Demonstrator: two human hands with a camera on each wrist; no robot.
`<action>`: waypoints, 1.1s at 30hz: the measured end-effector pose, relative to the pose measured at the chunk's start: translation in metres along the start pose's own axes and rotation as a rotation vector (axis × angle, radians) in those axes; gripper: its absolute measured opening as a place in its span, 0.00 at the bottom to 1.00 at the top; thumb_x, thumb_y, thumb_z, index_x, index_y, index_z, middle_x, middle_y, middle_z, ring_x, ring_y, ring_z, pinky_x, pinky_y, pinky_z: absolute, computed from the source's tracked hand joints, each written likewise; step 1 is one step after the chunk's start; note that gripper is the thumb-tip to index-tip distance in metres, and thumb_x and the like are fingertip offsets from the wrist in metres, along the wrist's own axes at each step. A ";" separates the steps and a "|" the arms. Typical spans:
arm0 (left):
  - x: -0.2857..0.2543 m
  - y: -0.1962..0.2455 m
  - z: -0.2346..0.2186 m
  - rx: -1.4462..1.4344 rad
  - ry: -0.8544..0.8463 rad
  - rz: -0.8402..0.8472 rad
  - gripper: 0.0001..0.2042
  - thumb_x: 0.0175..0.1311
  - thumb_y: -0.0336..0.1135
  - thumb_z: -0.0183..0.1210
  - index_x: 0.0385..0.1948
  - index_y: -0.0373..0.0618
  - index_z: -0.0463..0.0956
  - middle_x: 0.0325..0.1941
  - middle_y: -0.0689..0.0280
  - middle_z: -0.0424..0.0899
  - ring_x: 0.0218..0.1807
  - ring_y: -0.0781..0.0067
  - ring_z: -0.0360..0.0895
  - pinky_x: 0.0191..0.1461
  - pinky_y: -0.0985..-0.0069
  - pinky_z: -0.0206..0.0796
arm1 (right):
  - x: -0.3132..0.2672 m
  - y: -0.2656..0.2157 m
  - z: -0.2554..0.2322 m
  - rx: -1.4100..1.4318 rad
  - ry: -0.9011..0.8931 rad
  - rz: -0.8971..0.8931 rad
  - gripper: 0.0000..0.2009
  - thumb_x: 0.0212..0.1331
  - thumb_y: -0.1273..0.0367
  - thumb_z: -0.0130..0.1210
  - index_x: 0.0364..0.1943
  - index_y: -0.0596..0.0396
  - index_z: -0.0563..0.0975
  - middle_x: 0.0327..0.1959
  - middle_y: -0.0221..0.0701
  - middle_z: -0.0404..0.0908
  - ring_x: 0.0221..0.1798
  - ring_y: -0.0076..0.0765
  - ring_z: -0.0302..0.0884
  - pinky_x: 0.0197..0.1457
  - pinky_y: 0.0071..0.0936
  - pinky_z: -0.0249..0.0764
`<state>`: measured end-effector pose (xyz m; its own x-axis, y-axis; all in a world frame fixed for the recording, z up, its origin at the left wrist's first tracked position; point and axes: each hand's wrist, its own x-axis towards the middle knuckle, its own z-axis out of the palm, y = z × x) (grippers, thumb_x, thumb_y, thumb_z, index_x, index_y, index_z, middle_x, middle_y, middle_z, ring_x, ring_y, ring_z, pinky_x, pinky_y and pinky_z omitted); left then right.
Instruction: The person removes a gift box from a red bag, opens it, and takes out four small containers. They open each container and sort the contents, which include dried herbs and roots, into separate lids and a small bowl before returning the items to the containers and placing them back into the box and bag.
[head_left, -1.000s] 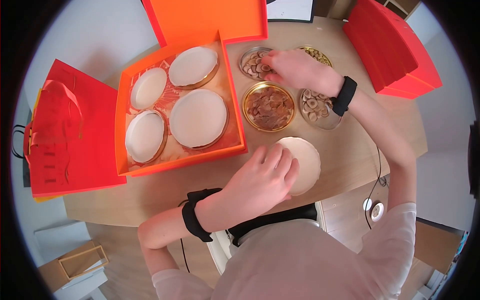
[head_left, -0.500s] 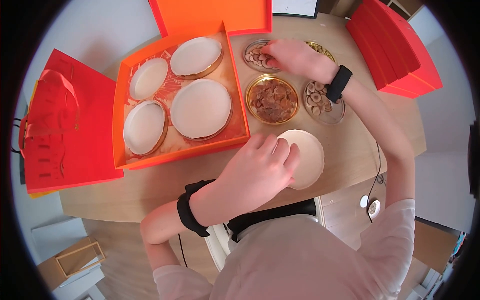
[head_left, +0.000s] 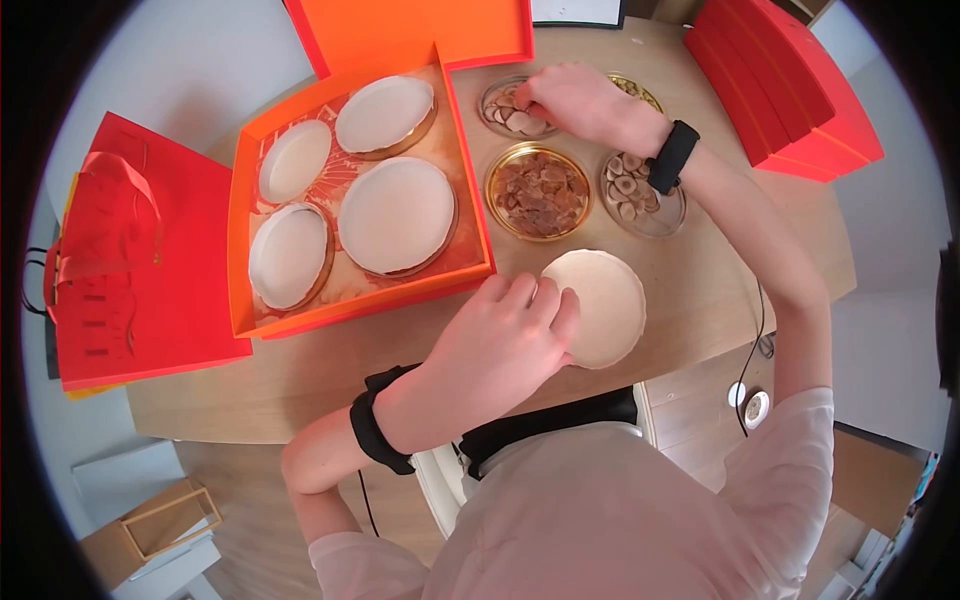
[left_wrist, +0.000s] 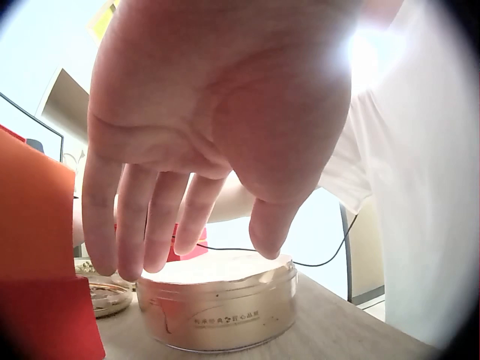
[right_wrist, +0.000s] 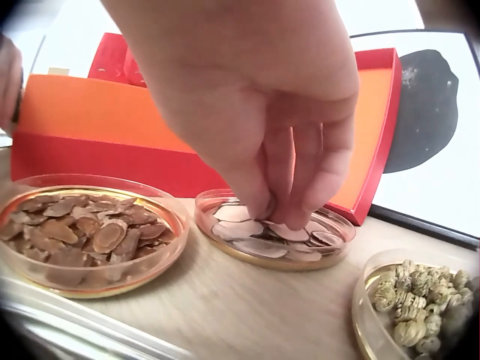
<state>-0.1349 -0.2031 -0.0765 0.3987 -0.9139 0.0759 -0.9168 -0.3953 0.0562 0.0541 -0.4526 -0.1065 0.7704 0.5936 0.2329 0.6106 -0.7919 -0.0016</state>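
Note:
My left hand [head_left: 495,340] hangs over a round clear tub [head_left: 605,305] with a pale top and printed side. In the left wrist view its fingers point down, fairly straight, the thumb right by the rim of the tub [left_wrist: 225,311]. My right hand [head_left: 592,105] reaches into a clear round dish of pale dried slices [head_left: 510,110]. In the right wrist view its thumb and fingertips come together in a pinch among the pale slices [right_wrist: 259,247]. What lies between the fingertips is mostly hidden. A gold-rimmed dish of brown slices [head_left: 540,190] stands just nearer.
An orange-lined box [head_left: 360,310] holds several white-topped round containers [head_left: 398,215]. Dishes of ringed slices [head_left: 640,195] and greenish curled pieces [right_wrist: 416,300] flank the right forearm. Red boxes [head_left: 785,90] stand at the back right; a red bag [head_left: 150,290] is at the left.
The right hand stays at the dish of pale slices, its fingers shifting slightly among them. The left hand keeps its place by the tub. The head view has shifted a little.

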 end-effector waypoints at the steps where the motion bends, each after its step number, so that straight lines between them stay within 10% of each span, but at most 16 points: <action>1: -0.001 0.000 -0.002 -0.009 -0.012 -0.010 0.27 0.58 0.47 0.70 0.54 0.40 0.75 0.46 0.63 0.77 0.46 0.67 0.77 0.50 0.71 0.70 | -0.002 0.000 -0.004 0.023 0.023 -0.016 0.05 0.58 0.73 0.61 0.38 0.54 0.83 0.35 0.42 0.85 0.40 0.54 0.83 0.43 0.45 0.78; 14: -0.009 -0.010 -0.047 -0.110 -0.005 -0.133 0.22 0.61 0.45 0.68 0.52 0.43 0.76 0.44 0.64 0.82 0.45 0.63 0.80 0.50 0.67 0.73 | -0.100 -0.097 -0.083 0.660 -0.227 -0.206 0.04 0.63 0.71 0.61 0.39 0.54 0.82 0.34 0.34 0.84 0.38 0.47 0.82 0.40 0.39 0.77; 22: -0.007 -0.008 -0.050 -0.072 -0.034 -0.139 0.21 0.61 0.44 0.68 0.51 0.42 0.77 0.45 0.64 0.82 0.47 0.63 0.80 0.52 0.68 0.73 | -0.079 -0.051 -0.053 0.353 -0.220 0.206 0.10 0.65 0.64 0.62 0.42 0.56 0.84 0.34 0.40 0.85 0.40 0.48 0.84 0.45 0.43 0.79; 33: -0.006 -0.015 -0.085 0.022 -0.078 -0.193 0.17 0.63 0.42 0.66 0.48 0.41 0.77 0.47 0.61 0.82 0.51 0.58 0.78 0.55 0.62 0.71 | -0.054 -0.023 -0.019 0.237 -0.261 0.245 0.10 0.65 0.65 0.60 0.39 0.57 0.84 0.32 0.42 0.85 0.40 0.52 0.84 0.46 0.46 0.78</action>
<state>-0.1215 -0.1837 0.0063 0.5653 -0.8248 -0.0116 -0.8239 -0.5652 0.0403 -0.0055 -0.4692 -0.1009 0.9000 0.4322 -0.0565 0.4052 -0.8774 -0.2568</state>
